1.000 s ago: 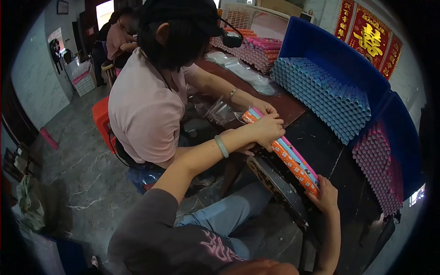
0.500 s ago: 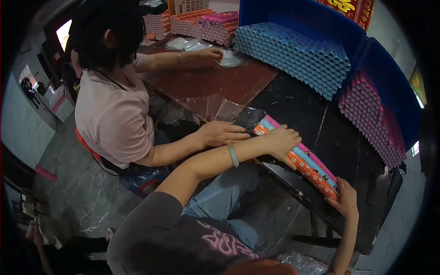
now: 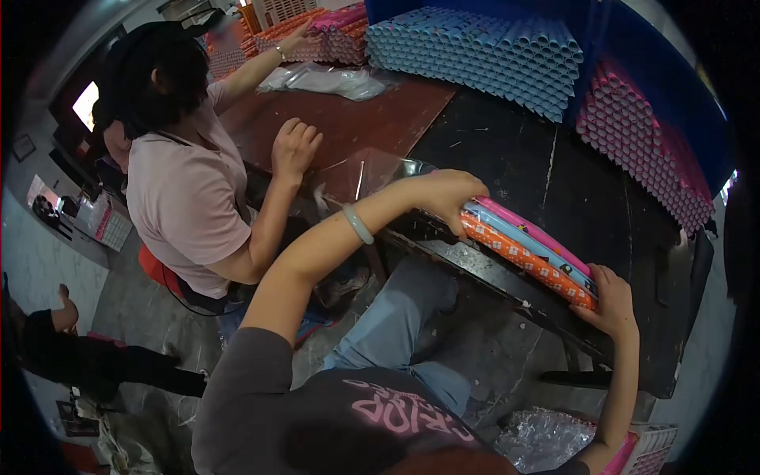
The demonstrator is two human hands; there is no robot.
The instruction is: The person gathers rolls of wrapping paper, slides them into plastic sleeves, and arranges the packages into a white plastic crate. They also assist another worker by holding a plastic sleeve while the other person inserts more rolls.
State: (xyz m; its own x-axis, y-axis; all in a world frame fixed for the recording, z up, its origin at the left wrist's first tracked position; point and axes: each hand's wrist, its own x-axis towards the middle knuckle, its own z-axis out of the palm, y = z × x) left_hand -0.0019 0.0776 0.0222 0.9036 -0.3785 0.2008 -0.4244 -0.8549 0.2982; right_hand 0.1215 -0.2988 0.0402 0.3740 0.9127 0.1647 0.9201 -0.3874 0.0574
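Observation:
Three patterned paper rolls, one orange (image 3: pixel 522 257), one light blue (image 3: pixel 532 241) and one pink (image 3: pixel 546 237), lie side by side along the front edge of the table. My left hand (image 3: pixel 453 196) is closed over their left end, the thumb on the near side. At the right end, my right hand (image 3: pixel 611 305) wraps its fingers and thumb round the rolls. A clear plastic bag (image 3: pixel 378 170) lies just left of my left hand; whether it covers the roll ends is hidden.
A dark table (image 3: pixel 507 158) carries stacked blue rolls (image 3: pixel 475 59) and pink rolls (image 3: pixel 641 134) in blue bins. A co-worker (image 3: pixel 186 190) sits at my left, one arm reaching toward orange and pink stacks. Flat plastic bags (image 3: pixel 332 81) lie nearby. Crumpled plastic (image 3: pixel 542 439) is below.
My left hand has shifted toward the left end of the rolls. The co-worker's near hand has lifted away from the rolls, and the far hand reaches farther toward the back stacks. The view has shifted.

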